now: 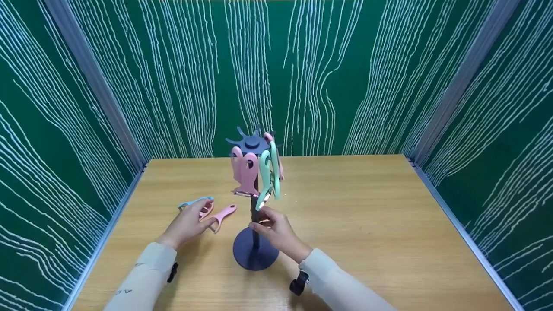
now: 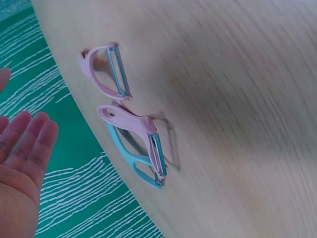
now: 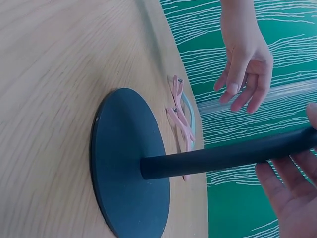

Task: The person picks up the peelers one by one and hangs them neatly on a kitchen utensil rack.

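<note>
My right hand [image 1: 281, 233] grips the dark pole [image 3: 218, 156] of an upright rotating stand, thumb on one side and fingers on the other. From the stand's hooked top [image 1: 252, 142] hang several peelers, including a pink peeler [image 1: 248, 175] at the front and a mint green peeler [image 1: 275, 168] on the right. My left hand [image 1: 190, 222] hovers over the loose peelers with nothing in its grasp, fingers extended. Beneath it, a pink peeler [image 2: 126, 119] overlaps a blue peeler [image 2: 121, 144]. Beside them lies another pink peeler [image 1: 227, 211].
The stand's round base [image 3: 124, 148] sits on the wooden table [image 1: 354, 216]. Green walls with white wavy lines [image 1: 302, 77] enclose the table's back and sides, with grey posts [image 1: 458, 82] at the corners. Several hooks on the stand's far left side carry nothing.
</note>
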Available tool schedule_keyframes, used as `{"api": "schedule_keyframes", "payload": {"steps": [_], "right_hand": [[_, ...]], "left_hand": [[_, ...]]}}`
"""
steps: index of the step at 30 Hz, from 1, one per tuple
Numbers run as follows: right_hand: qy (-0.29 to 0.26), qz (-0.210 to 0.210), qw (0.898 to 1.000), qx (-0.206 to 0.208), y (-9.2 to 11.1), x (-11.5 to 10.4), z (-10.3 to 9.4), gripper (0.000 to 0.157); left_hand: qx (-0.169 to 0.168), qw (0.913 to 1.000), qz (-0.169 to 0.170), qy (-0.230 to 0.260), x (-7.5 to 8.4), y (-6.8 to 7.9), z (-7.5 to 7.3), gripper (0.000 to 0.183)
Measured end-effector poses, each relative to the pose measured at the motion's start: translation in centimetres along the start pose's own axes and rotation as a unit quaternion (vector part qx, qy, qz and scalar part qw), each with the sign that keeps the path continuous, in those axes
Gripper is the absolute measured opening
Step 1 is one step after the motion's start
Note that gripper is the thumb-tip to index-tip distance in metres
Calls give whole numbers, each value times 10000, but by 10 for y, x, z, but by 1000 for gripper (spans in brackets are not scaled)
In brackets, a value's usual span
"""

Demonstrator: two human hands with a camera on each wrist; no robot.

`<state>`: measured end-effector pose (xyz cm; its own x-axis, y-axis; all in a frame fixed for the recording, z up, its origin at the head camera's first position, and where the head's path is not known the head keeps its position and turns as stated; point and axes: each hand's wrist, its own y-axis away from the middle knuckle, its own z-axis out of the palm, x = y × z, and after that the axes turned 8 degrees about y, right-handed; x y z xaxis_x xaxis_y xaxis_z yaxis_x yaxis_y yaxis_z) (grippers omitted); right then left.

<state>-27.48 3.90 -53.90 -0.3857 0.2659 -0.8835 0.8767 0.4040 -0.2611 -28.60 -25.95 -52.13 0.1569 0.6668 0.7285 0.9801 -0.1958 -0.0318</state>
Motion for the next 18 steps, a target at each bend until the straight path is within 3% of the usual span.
{"api": "schedule_keyframes", "payload": {"steps": [10, 18], "right_hand": [[128, -21, 9999, 86, -2, 1, 2, 20], [135, 60, 9999, 68, -2, 2, 2, 19]], "left_hand": [[46, 9998, 130, -106, -5, -17, 9, 57], [-38, 9995, -258, 178, -7, -24, 17, 56]]}}
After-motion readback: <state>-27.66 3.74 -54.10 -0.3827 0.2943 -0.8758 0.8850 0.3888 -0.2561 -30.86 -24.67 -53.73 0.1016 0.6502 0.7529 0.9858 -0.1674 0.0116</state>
